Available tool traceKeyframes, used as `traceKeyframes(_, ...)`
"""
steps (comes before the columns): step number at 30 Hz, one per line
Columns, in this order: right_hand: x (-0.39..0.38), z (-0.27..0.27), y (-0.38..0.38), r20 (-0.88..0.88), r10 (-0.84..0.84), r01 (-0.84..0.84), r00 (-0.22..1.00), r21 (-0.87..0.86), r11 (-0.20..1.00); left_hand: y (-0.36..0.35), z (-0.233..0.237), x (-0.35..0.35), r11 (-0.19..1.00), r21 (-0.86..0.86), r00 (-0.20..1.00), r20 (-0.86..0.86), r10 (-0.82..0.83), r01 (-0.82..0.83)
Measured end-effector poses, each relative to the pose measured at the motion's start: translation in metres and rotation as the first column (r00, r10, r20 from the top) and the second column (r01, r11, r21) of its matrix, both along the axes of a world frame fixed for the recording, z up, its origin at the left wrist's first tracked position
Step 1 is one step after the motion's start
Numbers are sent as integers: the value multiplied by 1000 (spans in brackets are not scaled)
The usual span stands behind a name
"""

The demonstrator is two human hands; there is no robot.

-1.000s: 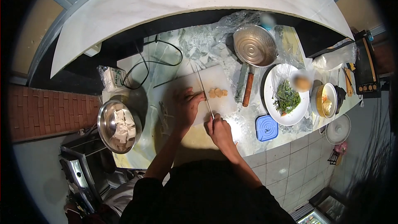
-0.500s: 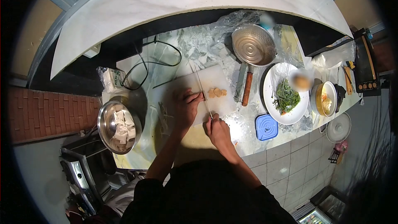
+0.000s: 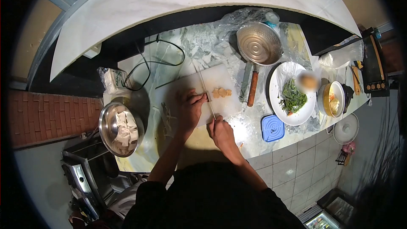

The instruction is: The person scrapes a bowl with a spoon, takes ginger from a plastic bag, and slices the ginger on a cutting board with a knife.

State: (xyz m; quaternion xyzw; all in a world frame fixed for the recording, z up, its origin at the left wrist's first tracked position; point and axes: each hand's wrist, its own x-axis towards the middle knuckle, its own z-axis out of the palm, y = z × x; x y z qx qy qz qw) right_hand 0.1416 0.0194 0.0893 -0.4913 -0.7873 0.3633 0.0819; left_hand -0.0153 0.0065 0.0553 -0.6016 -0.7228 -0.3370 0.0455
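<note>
On a white cutting board point(image 3: 224, 74), my right hand point(image 3: 222, 133) is closed round the handle of a knife point(image 3: 205, 86). The long, thin blade points away from me, its edge down near the middle of the board. Just left of the blade, my left hand point(image 3: 191, 109) is bent, with curled fingertips pressed together close to it. Whatever those fingers hold down is mostly hidden under them. To the right of the blade lie several pale tan slices point(image 3: 221, 93), perhaps ginger. Thin peelings point(image 3: 168, 121) are at the board's lower left, beside my left wrist.
A steel bowl point(image 3: 139, 142) with white pieces stands left. Toward the back right is a saucepan point(image 3: 259, 44) with a wooden handle. A white plate point(image 3: 300, 120) of greens, a blue lid point(image 3: 272, 128) and a small bowl point(image 3: 338, 89) are right. A black cable point(image 3: 149, 65) loops behind the board.
The right hand and knife handle have shifted very slightly to the left. My left hand keeps nearly the same place; the slices look unchanged.
</note>
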Motion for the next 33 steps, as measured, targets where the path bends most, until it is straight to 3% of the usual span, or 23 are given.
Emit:
traceKeyframes(5, 3, -10, -3, -98, -2, 11, 995, 89, 996, 1, 5, 1, 1000, -12, 1000, -22, 16, -16)
traceKeyframes(20, -3, -12, -1, -1, 1, -1, 1000, 129, 992, 1, 1, 0, 1000, -15, 998, 68, -9, 11)
traceKeyframes(25, -3, -14, 1, -6, -14, 14, 1000, 83, 996, 3, 2, 2, 999, 2, 984, 169, -52, 52)
traceKeyframes(32, -4, -9, 3, 0, 0, 0, 1000, 101, 995, 5, 7, 1, 995, 52, 986, 142, -89, 82)
traceKeyframes(33, -5, -8, 3, 70, 6, -10, 998, 60, 998, 5, 7, 1, 996, 54, 985, 147, -85, 78)
